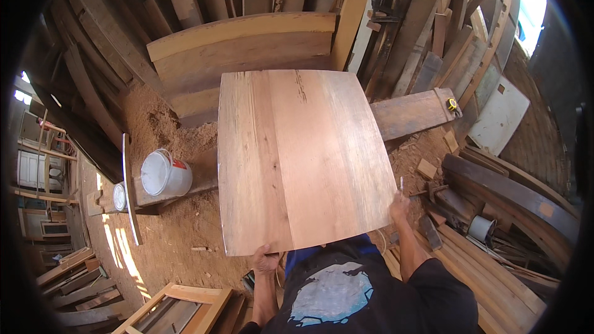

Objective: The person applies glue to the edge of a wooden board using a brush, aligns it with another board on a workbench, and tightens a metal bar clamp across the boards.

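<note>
A wide wooden panel [309, 161], made of reddish and paler boards, lies across a low plank bench in front of me. My left hand [265, 260] grips its near edge left of the middle, thumb on top and the fingers partly hidden below. At the panel's near right corner is my right hand [400, 205], closed around a thin pale pencil-like stick [401, 184] that points upward. Whether that hand also presses on the panel's edge, I cannot tell.
On the bench's left stand a white bucket [166, 173] and a smaller can [120, 196]. A yellow tape measure [451, 105] sits at its right end. Stacked lumber [489, 272] lies right, a wooden frame [195, 294] near left. Sawdust covers the floor; boards lean behind.
</note>
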`<state>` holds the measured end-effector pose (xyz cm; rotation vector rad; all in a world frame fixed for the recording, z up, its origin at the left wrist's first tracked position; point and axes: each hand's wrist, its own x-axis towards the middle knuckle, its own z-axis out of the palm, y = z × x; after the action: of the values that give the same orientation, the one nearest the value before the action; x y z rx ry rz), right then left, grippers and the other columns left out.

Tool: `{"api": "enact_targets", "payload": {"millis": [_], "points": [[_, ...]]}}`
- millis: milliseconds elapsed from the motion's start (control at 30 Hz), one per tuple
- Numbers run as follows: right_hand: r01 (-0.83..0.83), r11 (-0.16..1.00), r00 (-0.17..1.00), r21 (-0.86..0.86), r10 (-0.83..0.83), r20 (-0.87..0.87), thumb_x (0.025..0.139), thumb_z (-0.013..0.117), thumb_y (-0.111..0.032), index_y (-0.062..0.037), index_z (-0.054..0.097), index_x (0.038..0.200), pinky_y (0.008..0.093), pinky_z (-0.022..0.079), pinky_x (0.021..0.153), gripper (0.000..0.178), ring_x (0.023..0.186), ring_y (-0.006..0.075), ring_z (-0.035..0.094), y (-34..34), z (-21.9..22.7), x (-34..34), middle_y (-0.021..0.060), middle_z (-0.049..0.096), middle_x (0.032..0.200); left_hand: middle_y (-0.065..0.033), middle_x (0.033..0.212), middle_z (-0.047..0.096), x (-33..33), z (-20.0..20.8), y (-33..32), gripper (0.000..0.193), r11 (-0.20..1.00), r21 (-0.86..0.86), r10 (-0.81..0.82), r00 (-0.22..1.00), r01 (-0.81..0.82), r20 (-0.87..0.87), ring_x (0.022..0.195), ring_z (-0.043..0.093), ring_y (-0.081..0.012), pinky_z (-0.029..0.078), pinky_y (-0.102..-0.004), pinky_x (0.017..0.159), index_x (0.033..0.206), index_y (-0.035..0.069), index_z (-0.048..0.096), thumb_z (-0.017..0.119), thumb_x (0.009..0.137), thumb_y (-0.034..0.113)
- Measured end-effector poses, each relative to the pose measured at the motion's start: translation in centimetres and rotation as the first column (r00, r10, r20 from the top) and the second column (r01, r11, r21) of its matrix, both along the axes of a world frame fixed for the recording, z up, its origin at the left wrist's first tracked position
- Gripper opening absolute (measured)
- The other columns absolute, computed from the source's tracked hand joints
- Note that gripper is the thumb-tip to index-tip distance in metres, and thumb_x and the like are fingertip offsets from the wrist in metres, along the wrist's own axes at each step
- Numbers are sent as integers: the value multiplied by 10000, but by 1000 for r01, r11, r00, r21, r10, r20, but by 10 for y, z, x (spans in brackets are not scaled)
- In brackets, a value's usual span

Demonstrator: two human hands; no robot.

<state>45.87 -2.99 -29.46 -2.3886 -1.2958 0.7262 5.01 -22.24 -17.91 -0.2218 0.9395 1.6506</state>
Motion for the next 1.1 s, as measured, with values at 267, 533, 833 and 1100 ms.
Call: {"api": "enact_targets", "payload": {"millis": [267,533,833,1100], "points": [[-55,996,992,-70,62,112,933,443,-393,-1,689,869,521,461,758,467,838,461,624,10,29,9,281,637,848,-162,1247,567,27,-29,-21,602,998,43,33,997,-36,74,1144,565,-290,435,-438,1025,1271,-54,460,644,706,41],[-107,989,984,-100,120,133,936,442,-399,-2,684,878,531,463,757,468,843,467,617,18,65,-4,284,633,874,-175,1347,489,9,-75,-44,694,996,33,74,976,-83,205,1268,462,-301,371,-442,1086,1346,-63,374,631,704,-11],[-195,979,964,-57,202,172,950,417,-365,10,682,864,544,457,752,467,847,469,608,20,37,42,287,628,874,-166,1339,503,50,-59,-39,696,991,17,129,970,-135,207,1256,473,-319,365,-495,1084,1352,-17,390,610,693,-35],[-228,969,972,98,222,75,962,399,-270,44,653,976,505,461,795,404,921,475,586,20,8,56,303,618,945,-176,1332,505,44,-85,-34,641,996,46,68,966,-82,250,1265,467,-302,337,-461,1112,1321,-56,409,621,717,-29]]}}
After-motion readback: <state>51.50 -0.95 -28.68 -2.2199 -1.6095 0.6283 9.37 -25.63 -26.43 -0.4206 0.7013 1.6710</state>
